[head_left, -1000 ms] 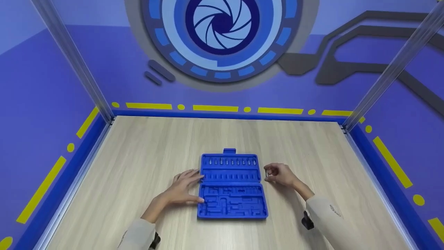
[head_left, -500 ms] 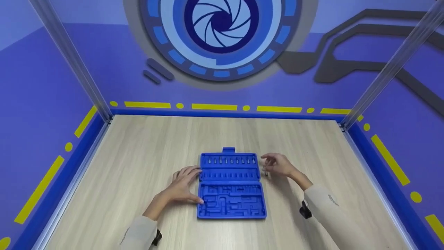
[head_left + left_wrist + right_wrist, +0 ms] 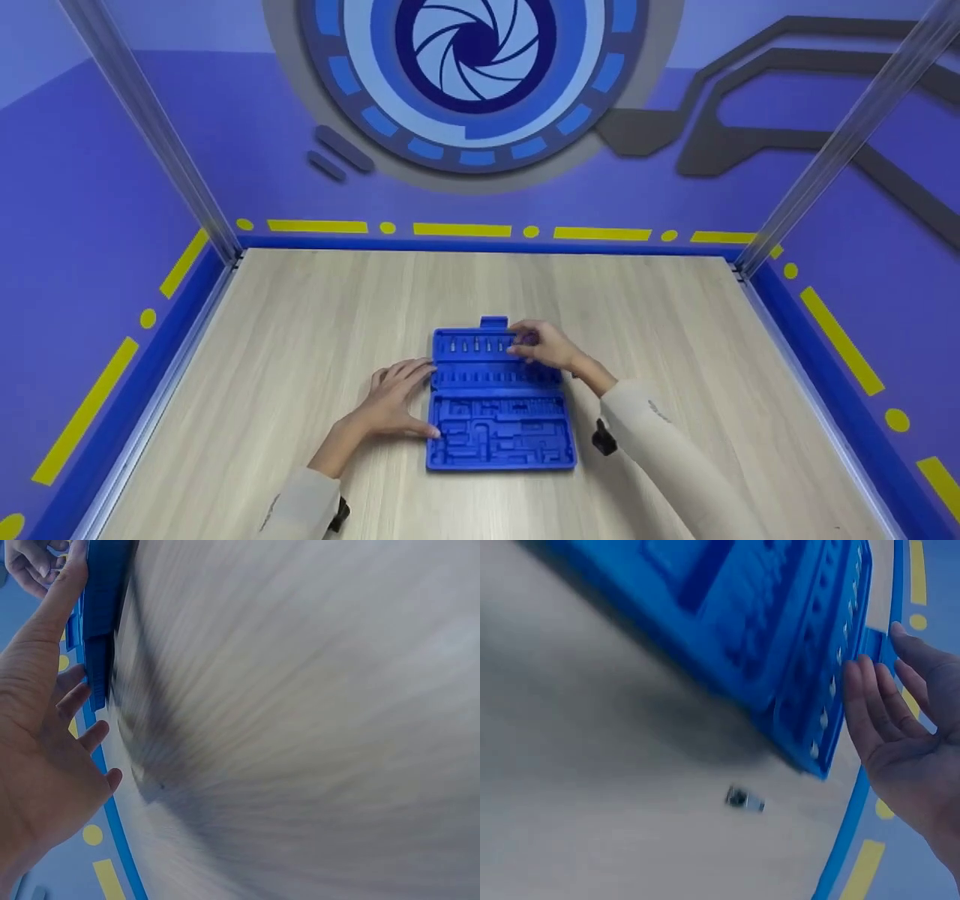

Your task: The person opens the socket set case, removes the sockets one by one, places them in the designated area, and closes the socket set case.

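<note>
An open blue plastic tool case point(image 3: 502, 469) lies on the table, with a row of small metal bits point(image 3: 476, 344) in its far section. My left hand point(image 3: 394, 401) rests along the case's left side, fingers spread and thumb at the near part's edge. In the left wrist view the fingers of my left hand point(image 3: 45, 712) are extended and hold nothing. My right hand point(image 3: 551, 346) reaches over the right end of the bit row and hides several bits in the head view. In the right wrist view, a small socket-like metal piece point(image 3: 745, 799) lies on the table beside the case.
The near half of the case holds moulded recesses point(image 3: 484, 442), and a second row of slots point(image 3: 472, 376) runs across its middle. A latch tab point(image 3: 493, 322) sticks out at the far edge. Blue panels point(image 3: 480, 202) enclose the wooden table point(image 3: 337, 300) at the back and sides.
My right hand has let go of the small metal piece right of the case and moved left over the bit row. My left hand stays in place.
</note>
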### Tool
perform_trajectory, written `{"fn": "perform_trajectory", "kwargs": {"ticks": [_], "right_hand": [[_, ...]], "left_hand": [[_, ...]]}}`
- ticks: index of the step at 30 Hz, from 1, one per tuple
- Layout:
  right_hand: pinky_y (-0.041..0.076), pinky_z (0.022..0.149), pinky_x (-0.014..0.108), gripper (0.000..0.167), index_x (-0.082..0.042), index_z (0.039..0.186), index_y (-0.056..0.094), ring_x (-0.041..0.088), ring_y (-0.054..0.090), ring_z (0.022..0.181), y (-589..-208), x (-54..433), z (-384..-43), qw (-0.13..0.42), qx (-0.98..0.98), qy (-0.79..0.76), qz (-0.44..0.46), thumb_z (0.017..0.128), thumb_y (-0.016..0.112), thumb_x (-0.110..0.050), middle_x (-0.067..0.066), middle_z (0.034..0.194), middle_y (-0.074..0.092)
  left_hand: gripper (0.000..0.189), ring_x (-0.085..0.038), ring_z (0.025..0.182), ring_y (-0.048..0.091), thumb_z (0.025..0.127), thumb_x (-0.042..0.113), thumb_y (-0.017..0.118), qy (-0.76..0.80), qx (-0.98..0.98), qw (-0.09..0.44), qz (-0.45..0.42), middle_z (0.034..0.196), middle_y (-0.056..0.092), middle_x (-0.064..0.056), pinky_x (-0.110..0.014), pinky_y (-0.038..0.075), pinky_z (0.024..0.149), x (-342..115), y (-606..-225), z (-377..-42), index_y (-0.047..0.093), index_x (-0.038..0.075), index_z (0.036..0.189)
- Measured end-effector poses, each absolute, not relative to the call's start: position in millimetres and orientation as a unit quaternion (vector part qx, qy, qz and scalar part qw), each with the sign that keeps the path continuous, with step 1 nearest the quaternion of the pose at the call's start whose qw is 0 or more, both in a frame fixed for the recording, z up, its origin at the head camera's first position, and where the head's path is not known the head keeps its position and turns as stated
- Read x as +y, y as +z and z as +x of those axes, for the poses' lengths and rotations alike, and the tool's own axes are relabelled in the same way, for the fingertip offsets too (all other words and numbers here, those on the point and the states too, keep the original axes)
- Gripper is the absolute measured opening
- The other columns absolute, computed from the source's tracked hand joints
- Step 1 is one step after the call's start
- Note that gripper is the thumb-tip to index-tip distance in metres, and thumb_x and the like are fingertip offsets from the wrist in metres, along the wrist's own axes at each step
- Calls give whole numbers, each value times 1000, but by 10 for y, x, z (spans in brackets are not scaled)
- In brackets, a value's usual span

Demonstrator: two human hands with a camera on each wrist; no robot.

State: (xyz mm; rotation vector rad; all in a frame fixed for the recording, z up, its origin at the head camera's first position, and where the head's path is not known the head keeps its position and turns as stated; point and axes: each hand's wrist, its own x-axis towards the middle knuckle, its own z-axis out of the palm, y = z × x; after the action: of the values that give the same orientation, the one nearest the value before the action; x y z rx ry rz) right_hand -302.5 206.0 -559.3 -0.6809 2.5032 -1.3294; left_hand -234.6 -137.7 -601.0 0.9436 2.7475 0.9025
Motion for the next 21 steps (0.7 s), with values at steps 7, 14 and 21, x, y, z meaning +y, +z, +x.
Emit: {"fn": "perform_trajectory", "kwargs": {"ticks": [7,14,21], "right_hand": [[64,73,48,40,9,132,60,44,72,90,-5632,1663,-3052,133,850,-454,-231,99,68,-12,24,107,69],[63,67,33,36,6,130,64,38,73,87,-5695,1361,-3065,118,856,-444,-239,100,66,-14,20,105,72],[58,77,34,29,4,123,69,24,69,88,-5761,1151,-3130,79,889,-384,-235,99,67,-11,17,104,75]], "left_hand": [[114,-46,147,34,64,58,91,297,905,56,300,162,40,-17,-74,26,109,-1385,-6017,-2364,43,9,154],[114,-46,146,35,65,61,89,293,908,55,296,162,39,-18,-75,27,109,-1381,-6017,-2337,43,8,154],[113,-47,145,36,66,65,87,293,907,47,300,161,40,-18,-75,29,106,-1370,-6026,-2325,44,8,154]]}}
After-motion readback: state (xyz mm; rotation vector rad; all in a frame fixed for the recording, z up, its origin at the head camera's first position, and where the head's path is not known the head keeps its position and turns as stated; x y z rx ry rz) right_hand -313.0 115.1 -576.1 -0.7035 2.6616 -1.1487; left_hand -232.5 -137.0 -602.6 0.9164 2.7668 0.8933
